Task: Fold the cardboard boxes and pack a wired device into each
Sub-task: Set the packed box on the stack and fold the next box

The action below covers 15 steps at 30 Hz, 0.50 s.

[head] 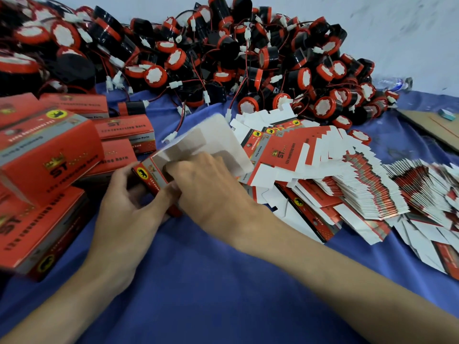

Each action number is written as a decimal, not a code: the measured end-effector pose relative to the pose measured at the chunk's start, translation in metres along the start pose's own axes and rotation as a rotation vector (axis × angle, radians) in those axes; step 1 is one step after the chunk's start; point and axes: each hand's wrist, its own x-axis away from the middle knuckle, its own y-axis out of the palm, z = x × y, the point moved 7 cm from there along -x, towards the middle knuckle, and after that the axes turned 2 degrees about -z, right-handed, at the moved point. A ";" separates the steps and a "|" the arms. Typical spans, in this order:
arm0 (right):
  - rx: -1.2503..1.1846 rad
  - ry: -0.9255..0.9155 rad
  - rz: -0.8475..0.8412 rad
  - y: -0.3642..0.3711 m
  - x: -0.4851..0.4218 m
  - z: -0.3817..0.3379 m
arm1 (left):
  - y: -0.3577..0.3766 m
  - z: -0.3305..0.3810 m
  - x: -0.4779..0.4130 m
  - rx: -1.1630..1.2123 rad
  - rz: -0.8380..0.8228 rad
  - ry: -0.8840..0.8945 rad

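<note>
A red cardboard box (154,175) with a yellow round logo lies partly formed on the blue cloth, its white flaps (208,137) standing open. My left hand (129,207) grips the box's near end from the left. My right hand (208,184) reaches over its open mouth, fingers curled onto an inner flap. A big heap of black and red wired devices (223,60) with white connectors fills the back. One such device (131,108) lies alone near the folded boxes. Whether a device sits inside the held box is hidden.
Folded red boxes (49,155) are stacked at the left. Flat unfolded box blanks (347,180) fan out across the right. A brown cardboard sheet (432,125) and a plastic bottle (395,83) lie at the far right. Blue cloth (198,281) covers the table.
</note>
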 end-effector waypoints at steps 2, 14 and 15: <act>-0.024 -0.046 -0.059 0.002 -0.002 0.000 | 0.002 0.000 -0.001 0.012 -0.034 -0.006; 0.081 -0.295 -0.348 0.005 0.004 -0.001 | -0.001 0.021 -0.007 -0.487 -0.188 0.249; 0.051 -0.317 -0.325 0.004 0.004 -0.001 | -0.002 0.023 -0.009 -0.525 -0.193 0.271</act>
